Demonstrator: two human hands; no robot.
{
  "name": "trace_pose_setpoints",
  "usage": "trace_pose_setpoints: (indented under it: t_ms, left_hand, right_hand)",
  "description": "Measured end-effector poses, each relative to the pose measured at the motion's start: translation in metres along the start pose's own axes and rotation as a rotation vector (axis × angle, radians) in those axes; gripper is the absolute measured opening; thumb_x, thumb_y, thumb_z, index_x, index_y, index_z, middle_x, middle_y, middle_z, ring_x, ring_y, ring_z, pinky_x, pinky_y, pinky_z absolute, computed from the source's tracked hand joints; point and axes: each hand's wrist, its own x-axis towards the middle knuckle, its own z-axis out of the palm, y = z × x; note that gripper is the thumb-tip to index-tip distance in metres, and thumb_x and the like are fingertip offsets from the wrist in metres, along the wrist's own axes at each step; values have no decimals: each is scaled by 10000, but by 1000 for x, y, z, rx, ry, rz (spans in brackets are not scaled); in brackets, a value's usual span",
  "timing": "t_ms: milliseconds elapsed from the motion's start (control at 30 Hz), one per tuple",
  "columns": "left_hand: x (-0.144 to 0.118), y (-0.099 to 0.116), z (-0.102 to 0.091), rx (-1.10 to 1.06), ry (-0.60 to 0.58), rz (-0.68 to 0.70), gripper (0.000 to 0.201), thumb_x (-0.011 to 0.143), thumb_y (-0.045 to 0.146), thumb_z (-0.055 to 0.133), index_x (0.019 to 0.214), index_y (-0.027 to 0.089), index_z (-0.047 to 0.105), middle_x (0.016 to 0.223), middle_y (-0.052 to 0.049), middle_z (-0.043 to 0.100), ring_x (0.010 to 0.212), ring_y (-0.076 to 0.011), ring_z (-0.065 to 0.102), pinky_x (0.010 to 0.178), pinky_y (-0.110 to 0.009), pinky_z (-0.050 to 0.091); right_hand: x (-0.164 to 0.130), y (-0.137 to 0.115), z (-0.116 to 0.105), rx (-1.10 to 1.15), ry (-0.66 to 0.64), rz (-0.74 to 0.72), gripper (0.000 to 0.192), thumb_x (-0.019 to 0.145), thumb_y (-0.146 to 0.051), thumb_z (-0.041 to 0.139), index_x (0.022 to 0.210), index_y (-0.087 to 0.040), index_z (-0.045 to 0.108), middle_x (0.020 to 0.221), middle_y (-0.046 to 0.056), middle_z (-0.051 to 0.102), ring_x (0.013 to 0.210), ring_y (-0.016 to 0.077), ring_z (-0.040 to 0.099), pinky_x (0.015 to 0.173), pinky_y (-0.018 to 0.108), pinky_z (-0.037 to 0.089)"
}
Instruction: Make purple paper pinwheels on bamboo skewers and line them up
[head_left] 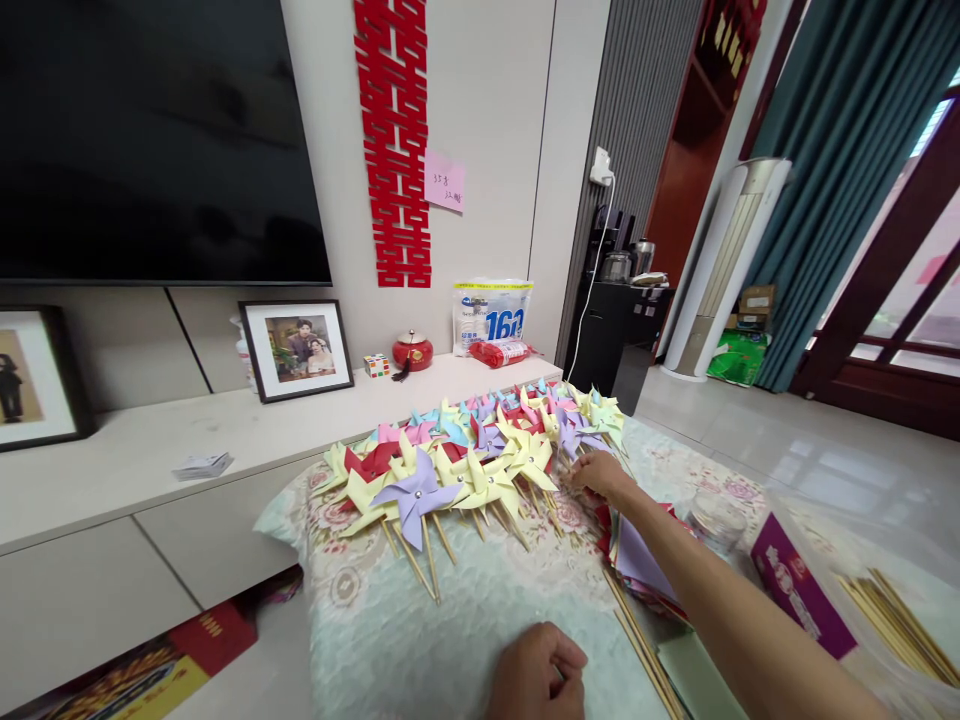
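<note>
Rows of folded paper pinwheels [489, 480] on wooden sticks lie on a flowered tablecloth [420, 650], in yellow, purple, red, pink and blue. At their right end, my right hand [600, 474] reaches down with its fingers closed at the stick of a purple pinwheel [576, 432]; the fingertips are partly hidden. My left hand [536, 672] rests at the near edge of the table, curled into a loose fist with nothing visible in it. Beneath my right forearm sits a stack of coloured paper [641, 560], beside some loose wooden sticks [637, 640].
To the right stand a clear round container [716, 518] and a purple-labelled box [802, 590] with more sticks [896, 620]. Behind the table, a white cabinet [187, 430] bears a framed photo [300, 350], a puzzle cube [377, 366], a red pot [412, 352] and a plastic pack [491, 315].
</note>
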Motion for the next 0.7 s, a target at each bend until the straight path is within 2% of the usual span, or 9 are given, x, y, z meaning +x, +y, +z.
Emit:
trace_pose_setpoints:
  t_ms: [167, 500, 600, 700]
  left_hand:
    - [0, -1, 0, 9, 3, 23, 132, 688, 202, 662, 811, 181, 707, 636, 11, 648, 579, -144, 555, 594, -246, 422]
    - [3, -8, 3, 55, 35, 43, 155, 669, 144, 627, 800, 179, 704, 629, 12, 633, 538, -132, 524, 575, -243, 406]
    - [2, -5, 2, 45, 36, 39, 139, 670, 134, 630, 785, 180, 693, 608, 21, 617, 531, -130, 518, 568, -239, 398]
    - [-2, 0, 2, 35, 51, 36, 118, 688, 127, 615, 773, 180, 677, 612, 23, 611, 533, -127, 513, 560, -235, 390]
  right_hand:
    - [4, 11, -12, -202, 84, -37, 295, 965, -320, 612, 1229, -189, 615, 1277, 90, 619, 1057, 232, 645, 882, 424, 560]
    - [1, 6, 0, -317, 151, -114, 301, 961, -319, 621, 1231, -185, 609, 1249, 88, 630, 1041, 227, 653, 867, 417, 565]
    - [-9, 3, -15, -300, 203, -159, 297, 964, -320, 617, 1227, -184, 611, 1243, 87, 632, 1026, 222, 657, 856, 410, 570]
    - [-32, 2, -43, -276, 313, -214, 255, 964, -338, 612, 1154, -172, 643, 1172, 71, 665, 977, 209, 666, 840, 398, 565]
